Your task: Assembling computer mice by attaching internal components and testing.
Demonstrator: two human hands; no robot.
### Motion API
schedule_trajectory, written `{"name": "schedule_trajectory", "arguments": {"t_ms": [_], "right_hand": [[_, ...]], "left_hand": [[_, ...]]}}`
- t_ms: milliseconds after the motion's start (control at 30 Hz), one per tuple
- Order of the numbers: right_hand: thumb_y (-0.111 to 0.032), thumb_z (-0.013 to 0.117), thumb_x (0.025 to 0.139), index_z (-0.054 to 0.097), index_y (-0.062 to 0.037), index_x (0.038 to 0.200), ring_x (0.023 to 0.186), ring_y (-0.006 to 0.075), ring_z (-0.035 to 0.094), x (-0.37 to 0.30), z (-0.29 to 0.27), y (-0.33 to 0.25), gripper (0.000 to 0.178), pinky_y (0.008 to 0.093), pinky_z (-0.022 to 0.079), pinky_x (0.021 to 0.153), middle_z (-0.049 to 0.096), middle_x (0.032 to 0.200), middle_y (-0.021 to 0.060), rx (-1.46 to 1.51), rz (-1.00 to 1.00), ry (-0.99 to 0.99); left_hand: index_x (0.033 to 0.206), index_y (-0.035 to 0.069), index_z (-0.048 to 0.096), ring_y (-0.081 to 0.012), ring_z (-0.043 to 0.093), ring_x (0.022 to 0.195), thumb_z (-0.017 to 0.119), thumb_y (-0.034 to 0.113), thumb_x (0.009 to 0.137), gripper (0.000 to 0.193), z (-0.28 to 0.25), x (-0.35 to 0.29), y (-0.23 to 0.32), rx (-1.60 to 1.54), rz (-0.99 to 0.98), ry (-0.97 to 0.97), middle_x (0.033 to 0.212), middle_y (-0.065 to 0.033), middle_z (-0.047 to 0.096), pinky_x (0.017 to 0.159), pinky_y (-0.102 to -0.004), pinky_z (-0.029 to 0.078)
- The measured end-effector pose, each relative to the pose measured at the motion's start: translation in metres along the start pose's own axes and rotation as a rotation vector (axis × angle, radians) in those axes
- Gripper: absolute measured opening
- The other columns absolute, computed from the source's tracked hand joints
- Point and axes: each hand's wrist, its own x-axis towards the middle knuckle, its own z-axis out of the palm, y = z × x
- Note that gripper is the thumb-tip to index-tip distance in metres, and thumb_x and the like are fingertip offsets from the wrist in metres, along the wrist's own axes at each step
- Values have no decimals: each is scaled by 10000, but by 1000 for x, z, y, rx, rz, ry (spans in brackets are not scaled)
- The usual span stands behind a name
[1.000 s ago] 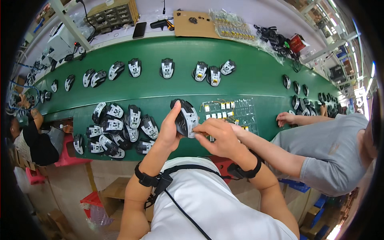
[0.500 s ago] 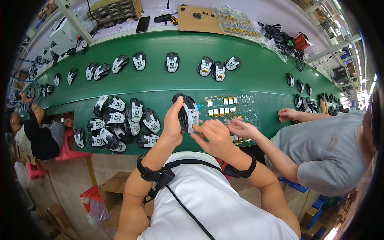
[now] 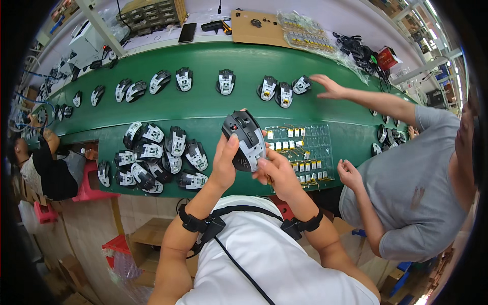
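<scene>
A black and grey computer mouse is held above the near part of the green bench, in front of my body. My left hand wraps its left side, thumb along the edge. At its lower right corner my right hand is closed, thumb and fingers pressed on the shell. Whether a small part is between those right fingers cannot be made out. Just right of my hands lies a clear blister tray with small white-and-yellow battery packs and thin wires. A pile of similar part-built mice lies to my left.
More mice stand in a loose row along the green belt. A co-worker in grey at my right reaches a hand toward the row's right end. Beyond are a phone and a cardboard sheet.
The mouse has turned in my hands, showing more of its top face. The co-worker's one hand has left the battery tray; the other arm now stretches over the belt.
</scene>
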Motion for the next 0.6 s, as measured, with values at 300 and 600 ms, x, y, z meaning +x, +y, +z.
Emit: {"name": "schedule_trajectory", "arguments": {"t_ms": [300, 600], "right_hand": [[-190, 548, 904, 565, 24, 1062, 650, 109, 549, 5, -9, 13, 266, 226, 403, 554, 604, 827, 53, 107, -34, -83], [-152, 553, 894, 550, 24, 1080, 696, 112, 575, 5, -4, 8, 256, 224, 450, 618, 611, 844, 55, 120, -60, -61]], "left_hand": [[1442, 55, 237, -300, 643, 969, 401, 503, 940, 693, -7, 4, -8, 24, -5, -65, 1164, -223, 575, 802, -387, 553], [1433, 16, 257, -183, 584, 992, 459, 368, 954, 627, -8, 6, -10, 33, 57, -93, 1142, -148, 569, 859, -307, 477]]}}
